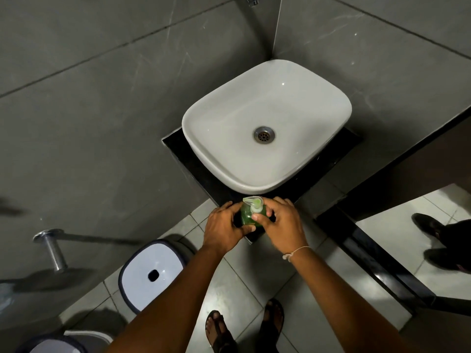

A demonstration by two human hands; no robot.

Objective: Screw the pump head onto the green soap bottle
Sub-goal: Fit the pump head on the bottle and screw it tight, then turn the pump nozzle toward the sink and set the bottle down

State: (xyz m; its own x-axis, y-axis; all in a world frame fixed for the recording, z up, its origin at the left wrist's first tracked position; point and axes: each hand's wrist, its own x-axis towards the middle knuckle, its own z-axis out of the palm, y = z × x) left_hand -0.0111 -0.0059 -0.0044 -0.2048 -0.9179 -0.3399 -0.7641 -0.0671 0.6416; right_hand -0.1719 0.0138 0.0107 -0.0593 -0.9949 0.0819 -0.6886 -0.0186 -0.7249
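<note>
While left hand is bracing the green soap bottle on the worktop just before the basin, right hand fingertips are pinching the pump head collar to twist it.

Dim, soft light; glare on the floor tiles; wide-angle bending at edges.

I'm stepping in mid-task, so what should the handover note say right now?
Left hand: wrapped around the bottle, steadying it.
Right hand: fingertips on the pump head, at its collar.
Bottle stands on the black counter, just in front of the sink.
Done: pump head sits on the bottle neck.
Left: cannot tell how tight it is; keep turning until snug.
</note>
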